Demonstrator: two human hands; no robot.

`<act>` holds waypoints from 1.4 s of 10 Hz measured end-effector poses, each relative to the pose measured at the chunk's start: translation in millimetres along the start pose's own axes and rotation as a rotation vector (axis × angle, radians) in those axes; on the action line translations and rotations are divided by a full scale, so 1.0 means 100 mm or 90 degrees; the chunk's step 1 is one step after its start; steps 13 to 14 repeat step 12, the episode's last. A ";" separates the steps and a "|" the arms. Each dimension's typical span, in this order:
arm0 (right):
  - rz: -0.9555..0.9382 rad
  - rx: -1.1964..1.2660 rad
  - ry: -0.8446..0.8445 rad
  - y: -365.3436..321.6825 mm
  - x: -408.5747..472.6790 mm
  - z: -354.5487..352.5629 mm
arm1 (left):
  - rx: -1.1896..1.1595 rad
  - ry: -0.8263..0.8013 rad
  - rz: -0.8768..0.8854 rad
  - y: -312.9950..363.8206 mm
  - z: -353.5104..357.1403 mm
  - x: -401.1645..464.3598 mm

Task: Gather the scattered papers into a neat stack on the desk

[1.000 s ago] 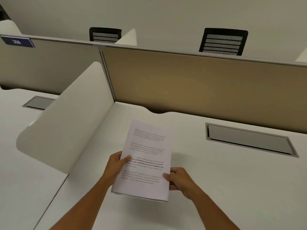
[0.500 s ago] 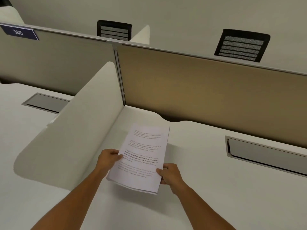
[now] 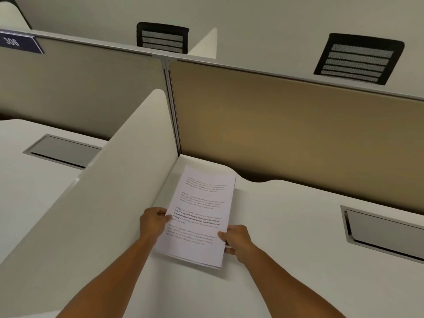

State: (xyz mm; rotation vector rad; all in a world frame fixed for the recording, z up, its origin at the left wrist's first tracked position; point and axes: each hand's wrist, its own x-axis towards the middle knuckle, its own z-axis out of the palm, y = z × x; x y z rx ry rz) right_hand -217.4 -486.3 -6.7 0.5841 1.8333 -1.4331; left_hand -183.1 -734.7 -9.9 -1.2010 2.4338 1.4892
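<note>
Office, cubicle partitions [image 3: 286, 125], numbered desks [image 3: 298, 226], chairs [image 3: 358, 58]

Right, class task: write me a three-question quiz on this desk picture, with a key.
1. True or false: both hands grip the paper stack.
2. Which hand holds the stack's side nearest the white divider? A left hand B right hand
3. Fill in: the sign on the partition reads ___.

Key: 1 true; 2 A; 3 306.
</note>
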 end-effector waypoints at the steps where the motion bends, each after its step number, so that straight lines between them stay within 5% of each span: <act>1: 0.015 -0.018 0.003 -0.08 0.16 0.09 | 0.028 0.004 -0.004 -0.06 0.02 0.19; 7: -0.060 -0.272 0.174 0.04 0.16 0.21 | 0.196 -0.017 0.077 -0.23 0.16 0.18; 14: -0.150 -0.255 0.047 -0.05 -0.22 0.03 | 0.435 -0.055 0.123 0.06 0.12 -0.26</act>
